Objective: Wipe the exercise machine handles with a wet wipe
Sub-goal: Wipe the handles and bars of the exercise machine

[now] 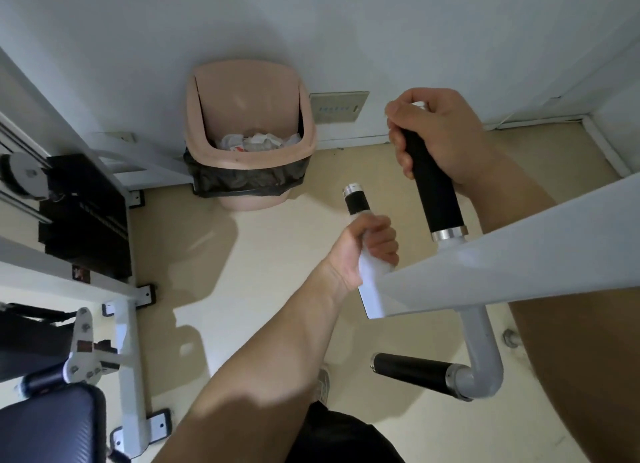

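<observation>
A person's left hand (363,248) curls around a white wet wipe (371,291) wrapped on a short black foam handle with a chrome cap (356,202). The handle's lower end is hidden behind the white metal machine arm (519,254). The right hand (441,133) clasps the top of a longer black foam handle (437,192), largely covering its tip.

A: What sort of place is this?

B: A small gym room. A white-framed machine (126,341) has a black weight stack (83,203), pulley (24,177), padded seat (52,424) and foam-grip handles (434,185). A pink bin (249,160) stands against the wall.
</observation>
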The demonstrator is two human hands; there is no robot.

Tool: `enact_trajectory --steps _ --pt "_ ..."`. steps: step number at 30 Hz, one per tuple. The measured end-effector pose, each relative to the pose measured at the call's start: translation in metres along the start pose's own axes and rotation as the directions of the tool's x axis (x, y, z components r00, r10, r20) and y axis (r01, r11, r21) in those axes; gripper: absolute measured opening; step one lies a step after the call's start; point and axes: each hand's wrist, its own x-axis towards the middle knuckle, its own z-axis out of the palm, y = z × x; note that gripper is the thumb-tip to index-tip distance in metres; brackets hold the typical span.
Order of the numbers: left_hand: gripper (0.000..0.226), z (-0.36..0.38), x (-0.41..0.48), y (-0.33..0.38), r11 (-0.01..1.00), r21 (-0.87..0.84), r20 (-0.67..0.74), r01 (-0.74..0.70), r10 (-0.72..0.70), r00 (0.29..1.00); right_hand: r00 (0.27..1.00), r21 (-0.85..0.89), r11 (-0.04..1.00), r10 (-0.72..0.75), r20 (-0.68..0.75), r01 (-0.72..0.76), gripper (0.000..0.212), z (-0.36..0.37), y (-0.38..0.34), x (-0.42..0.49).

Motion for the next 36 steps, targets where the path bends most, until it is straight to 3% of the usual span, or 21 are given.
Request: enact_trajectory --steps 3,6,9,12,14,16,18,20,23,25,27,29,31,34,36 --pt "0.029 0.018 -0.006 0.002 0.978 0.210 -0.371 0.020 0.061 0.927 1.000 0.012 1.000 -0.002 -0.012 0.002 0.017 0.000 0.001 -0.003" --pt "0.027 0.038 -0.001 0.023 0.929 0.364 -0.500 -0.068 0.256 0.827 1.000 0.042 0.999 -0.003 -0.017 0.004 0.015 0.003 0.001 -0.004" --pt "0.030 0.045 0.005 0.043 0.894 0.429 -0.460 -0.130 0.340 0.821 0.999 0.035 0.999 -0.007 -0.031 0.008 0.015 0.003 0.001 -0.003" --pt "0.036 0.027 0.009 0.037 0.981 0.110 -0.272 -0.162 0.186 0.944 0.999 0.020 1.000 -0.007 -0.031 0.008 0.019 0.000 0.002 0.000" --pt "0.035 0.010 0.005 0.019 0.996 -0.038 -0.135 -0.084 0.078 0.988 1.000 0.010 1.000 -0.017 -0.020 0.017 0.019 -0.001 0.002 0.002" --pt "0.033 0.009 -0.001 0.006 0.999 0.026 -0.168 -0.023 0.027 0.985 1.000 -0.013 1.000 -0.019 -0.010 0.019 0.019 -0.002 0.002 0.003" --pt "0.031 0.019 0.002 0.004 0.986 0.165 -0.318 0.010 0.043 0.947 1.000 -0.031 0.999 -0.014 -0.016 0.014 0.019 -0.006 0.003 0.003" --pt "0.027 0.034 0.010 0.012 0.947 0.321 -0.477 -0.014 0.174 0.862 1.000 -0.042 0.999 -0.006 -0.029 0.005 0.020 -0.009 0.003 0.003" --pt "0.025 0.051 0.021 0.032 0.881 0.467 -0.541 -0.075 0.352 0.764 1.000 -0.063 0.998 -0.007 -0.029 0.005 0.022 -0.011 0.003 0.003" --pt "0.026 0.049 0.024 0.036 0.897 0.426 -0.502 -0.117 0.342 0.794 1.000 -0.080 0.997 -0.010 -0.027 0.008 0.021 -0.013 0.004 0.004" --pt "0.032 0.037 0.022 0.024 0.961 0.221 -0.357 -0.168 0.240 0.903 1.000 -0.086 0.996 -0.014 -0.024 0.012 0.020 -0.015 0.005 0.005" --pt "0.040 0.021 0.018 0.003 0.994 0.029 -0.180 -0.105 0.108 0.978 1.000 -0.090 0.996 -0.024 -0.013 0.023 0.021 -0.016 0.005 0.006" --pt "0.038 0.013 0.014 -0.009 0.998 0.058 -0.130 -0.040 0.048 0.990 1.000 -0.100 0.995 -0.031 -0.003 0.030 0.021 -0.018 0.006 0.005" --pt "0.036 0.026 0.013 0.004 0.973 0.231 -0.302 0.029 0.044 0.952 1.000 -0.088 0.996 -0.025 -0.012 0.024 0.020 -0.019 0.006 0.005" --pt "0.033 0.042 0.020 0.018 0.932 0.363 -0.454 0.021 0.158 0.877 0.999 -0.089 0.996 -0.024 -0.027 0.022 0.021 -0.020 0.006 0.004"
